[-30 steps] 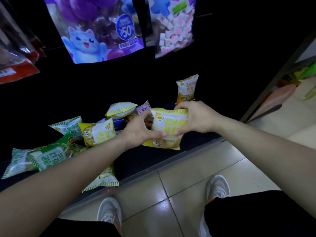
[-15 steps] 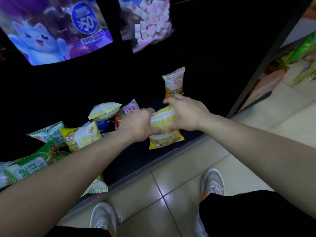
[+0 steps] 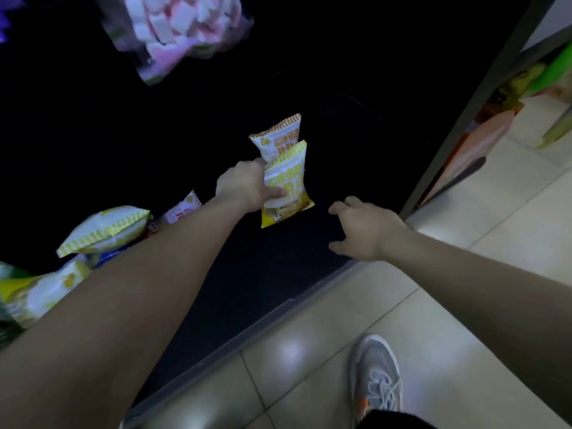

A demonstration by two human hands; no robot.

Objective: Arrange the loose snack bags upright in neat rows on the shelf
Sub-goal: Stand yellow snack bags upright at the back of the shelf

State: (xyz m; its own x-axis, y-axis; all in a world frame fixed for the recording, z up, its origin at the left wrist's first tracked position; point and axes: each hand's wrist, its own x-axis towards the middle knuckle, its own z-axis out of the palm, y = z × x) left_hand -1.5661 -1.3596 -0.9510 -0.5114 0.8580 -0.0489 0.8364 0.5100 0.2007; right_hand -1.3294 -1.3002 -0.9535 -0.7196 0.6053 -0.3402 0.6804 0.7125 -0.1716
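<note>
My left hand (image 3: 244,185) grips a yellow-and-white snack bag (image 3: 286,184) by its left side and holds it upright on the dark bottom shelf (image 3: 266,274). Right behind it stands an orange-and-white snack bag (image 3: 278,134), upright. My right hand (image 3: 363,229) hovers to the right of the held bag, fingers spread, holding nothing. At the left, partly hidden by my left forearm, loose bags lie in a pile: a yellow-striped bag (image 3: 105,229), a red-and-white bag (image 3: 182,209) and another yellow bag (image 3: 43,289).
A bag of pink and white marshmallows (image 3: 179,29) hangs above the shelf. The shelf's grey front edge (image 3: 247,339) runs diagonally over the tiled floor (image 3: 309,366). My shoe (image 3: 376,376) stands close to it. A dark upright post (image 3: 470,109) borders the shelf at the right.
My right hand has let go of the yellow-and-white bag and drawn back to the right. My left hand has carried the bag further back, against the orange bag. The view swung right.
</note>
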